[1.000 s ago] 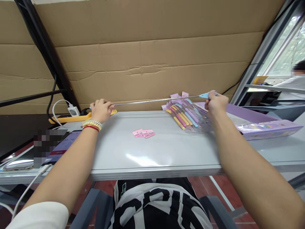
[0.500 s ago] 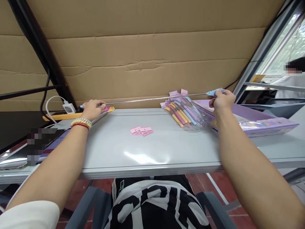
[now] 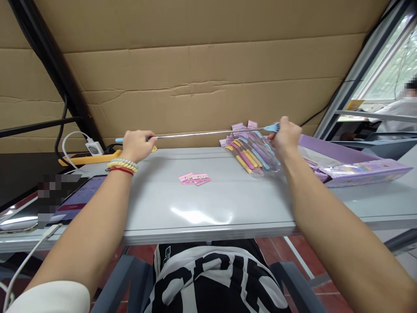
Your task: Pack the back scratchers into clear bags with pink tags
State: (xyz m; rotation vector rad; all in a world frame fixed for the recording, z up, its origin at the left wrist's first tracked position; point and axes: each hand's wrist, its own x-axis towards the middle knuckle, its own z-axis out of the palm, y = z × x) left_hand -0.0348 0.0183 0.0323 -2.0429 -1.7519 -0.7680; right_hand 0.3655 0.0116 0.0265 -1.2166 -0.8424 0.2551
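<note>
A thin metal rod [image 3: 208, 133] stretches level between my two hands above the back of the grey table [image 3: 195, 208]. My left hand [image 3: 138, 144] is closed around its left end, where a light blue handle pokes out. At the other end is a light blue fork-shaped piece [image 3: 271, 127], and the closed fingers of my right hand [image 3: 286, 134] grip it. Below the rod, right of centre, lie several wrapped coloured sticks [image 3: 249, 152] in clear plastic. Small pink cards [image 3: 194, 178] rest mid-table. Yellow prongs [image 3: 154, 149] show beside my left hand.
An open purple box [image 3: 368, 174] is on the right of the table. Phones [image 3: 81, 195], a yellow power strip [image 3: 81, 159] and a white charger [image 3: 94, 147] are at left. A cardboard panel [image 3: 208, 100] stands behind. A person in white [image 3: 397, 113] is at far right.
Both hands have moved inward: my left hand to the right and my right hand to the left. The span of rod between them is shorter. More of the purple box shows.
</note>
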